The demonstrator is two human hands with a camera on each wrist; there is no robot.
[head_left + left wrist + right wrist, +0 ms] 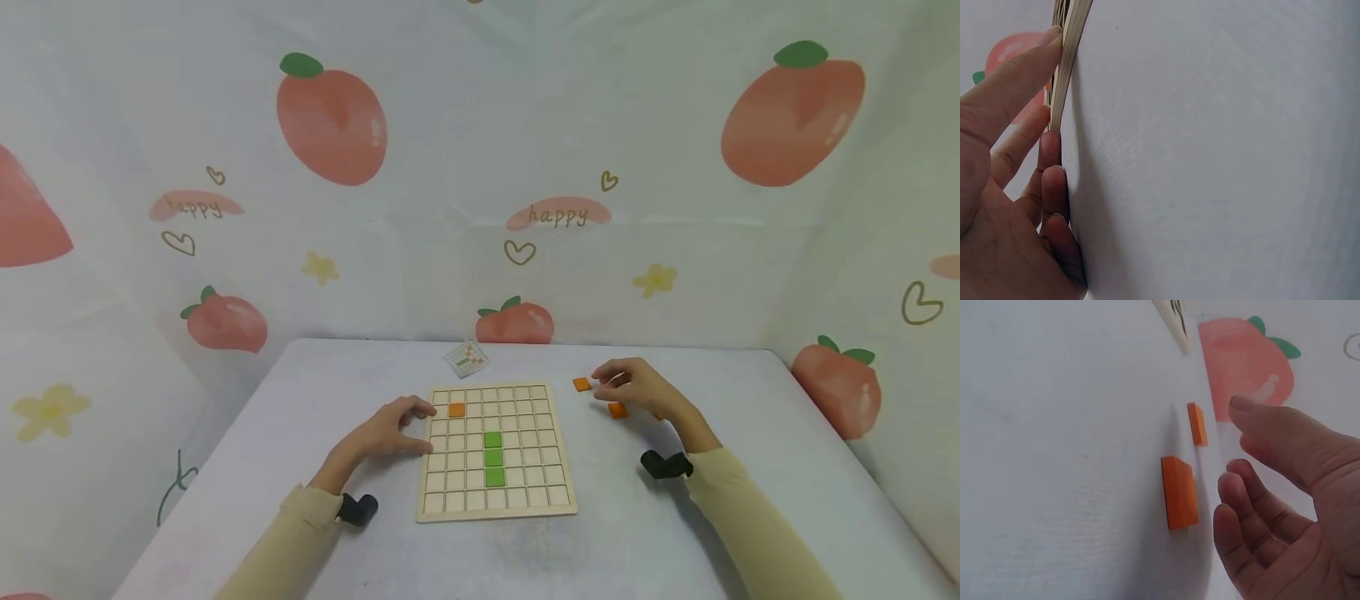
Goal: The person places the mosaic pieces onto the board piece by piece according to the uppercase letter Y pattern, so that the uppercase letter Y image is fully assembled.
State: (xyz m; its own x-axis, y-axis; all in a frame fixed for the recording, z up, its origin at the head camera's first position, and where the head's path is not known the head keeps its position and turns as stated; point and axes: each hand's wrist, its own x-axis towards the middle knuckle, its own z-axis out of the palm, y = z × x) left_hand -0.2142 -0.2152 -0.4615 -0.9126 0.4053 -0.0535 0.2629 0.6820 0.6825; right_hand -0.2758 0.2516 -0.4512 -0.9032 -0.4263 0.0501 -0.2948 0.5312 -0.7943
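Observation:
A wooden grid board (459, 503) lies on the table with one orange tile (457, 410) in its upper left and a column of three green tiles (493, 457) near its middle. My left hand (392, 429) rests at the board's left edge, thumb and forefinger spread apart. In the left wrist view, the fingertips touch the edge of the board (1067, 69). To the right of the board, my right hand (633, 387) hovers with nothing in its fingers. Loose orange tiles (618, 410) lie below and beside it; one orange tile (1180, 492) shows close up in the right wrist view.
A small card (467, 358) printed with a coloured grid lies behind the board. Another orange tile (582, 384) is left of the right fingertips. A fruit-patterned cloth (442, 167) hangs behind the white table (360, 367).

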